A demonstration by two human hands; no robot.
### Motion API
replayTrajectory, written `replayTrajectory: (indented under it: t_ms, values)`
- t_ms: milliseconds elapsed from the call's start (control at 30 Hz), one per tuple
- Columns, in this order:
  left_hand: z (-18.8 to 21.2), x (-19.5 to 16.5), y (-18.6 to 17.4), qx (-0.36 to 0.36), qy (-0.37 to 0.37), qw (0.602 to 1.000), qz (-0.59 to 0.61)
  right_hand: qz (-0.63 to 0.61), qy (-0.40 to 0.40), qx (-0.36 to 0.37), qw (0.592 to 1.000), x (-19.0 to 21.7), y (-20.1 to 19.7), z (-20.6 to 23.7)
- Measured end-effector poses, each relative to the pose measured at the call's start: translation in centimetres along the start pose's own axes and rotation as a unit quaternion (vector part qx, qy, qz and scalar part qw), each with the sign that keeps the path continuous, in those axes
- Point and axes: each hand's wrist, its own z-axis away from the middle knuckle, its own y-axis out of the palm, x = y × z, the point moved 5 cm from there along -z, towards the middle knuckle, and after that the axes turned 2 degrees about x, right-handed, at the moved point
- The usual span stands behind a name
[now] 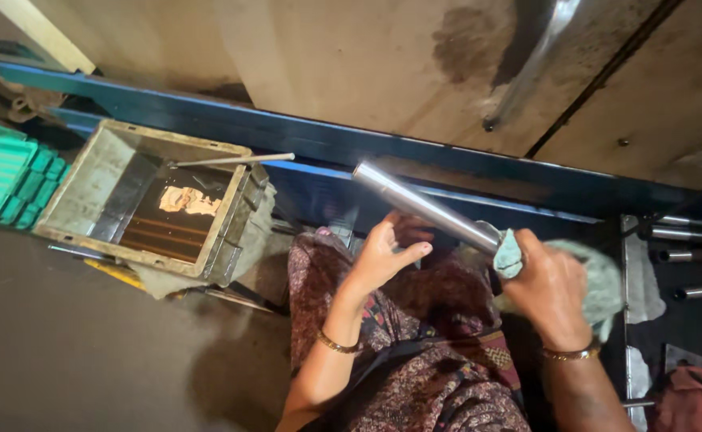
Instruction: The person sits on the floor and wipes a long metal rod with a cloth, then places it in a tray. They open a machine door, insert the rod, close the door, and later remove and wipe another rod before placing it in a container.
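The lower end of a polished steel tube (424, 206) was hidden inside a pale green cloth (599, 280) that the right hand (551, 290) gripped closed around it — the tube slanted up-left above the lap. The left hand (383, 254) sat open under its middle; contact was unclear.

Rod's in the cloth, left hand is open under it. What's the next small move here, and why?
Probably close the left hand around the bare middle of the steel rod. The right hand grips only the rod's lower end through the green cloth, so the upper end juts out unsupported over the blue frame. The left fingers sit open just below it.
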Motion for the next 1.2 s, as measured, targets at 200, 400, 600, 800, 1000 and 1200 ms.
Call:
replayTrajectory:
  t_ms: [200,400,600,800,1000,1200]
  values:
    - [0.8,-0.7,1.6,-0.017,0.022,0.989,0.143,0.065,-0.145,-0.11,0.981,2.5,-2.7,0.4]
    - [0.8,-0.2,1.9,0.002,0.072,0.989,0.133,0.069,-0.146,-0.127,0.979,3.5,-2.1,0.4]
    - [0.9,-0.3,1.7,-0.004,0.084,0.994,0.074,0.061,-0.132,-0.133,0.98,2.8,-2.4,0.6]
    - [1.1,-1.2,1.3,0.0,0.09,0.995,0.04,0.055,-0.133,-0.138,0.98,2.6,-2.8,0.9]
    - [1.7,-2.8,1.1,0.016,0.103,0.995,0.005,0.057,-0.143,-0.169,0.974,2.1,-3.5,1.8]
    - [2.5,-5.2,0.6,0.029,0.12,0.992,-0.008,0.06,-0.147,-0.191,0.969,1.2,-3.9,2.9]
